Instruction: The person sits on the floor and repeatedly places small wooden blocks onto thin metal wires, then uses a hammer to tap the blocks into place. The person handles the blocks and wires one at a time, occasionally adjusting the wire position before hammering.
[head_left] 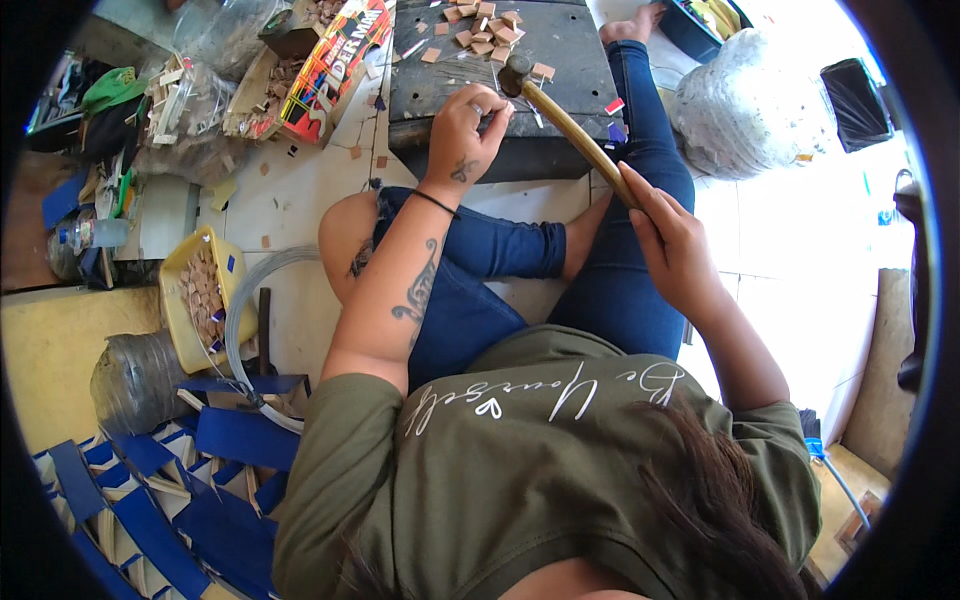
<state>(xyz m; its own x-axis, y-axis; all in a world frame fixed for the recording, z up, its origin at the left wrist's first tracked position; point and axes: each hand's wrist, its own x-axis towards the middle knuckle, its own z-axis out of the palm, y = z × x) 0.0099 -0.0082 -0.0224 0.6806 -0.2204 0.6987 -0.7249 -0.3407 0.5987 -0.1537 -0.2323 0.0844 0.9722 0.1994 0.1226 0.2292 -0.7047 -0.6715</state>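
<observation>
1. Setting: a white tiled floor (pixel 745 235) surrounds a low, black, rectangular bench (pixel 575 60), the landmark for all places below. The person sits at its near end, left leg folded before it and right leg stretched along its right side, an arrangement that probably keeps its top within reach.
2. Right hand (pixel 668 240): wrapped round the lower handle of a hammer (pixel 575 135) with a pale wooden shaft and dark metal head. The low grip likely gives the head leverage. The hammer slants over the bench's near part; whether its head touches the top cannot be told.
3. Left hand (pixel 465 135): thumb and fingers pinched together above the bench's near edge, just beside the hammer head. The closeness suggests steadying something small, but any object between the fingertips cannot be made out.
4. Small, square, brown tiles (pixel 485 35): loosely heaped on the bench beyond both hands, presumably for easy picking.
5. Yellow plastic tub (pixel 173 310): left of the bench, holding similar brown pieces, perhaps to contain them.
6. Blue, angular, board-like pieces (pixel 250 435): massed farther out, nearward and left of the bench, apparently set aside from the working area.
</observation>
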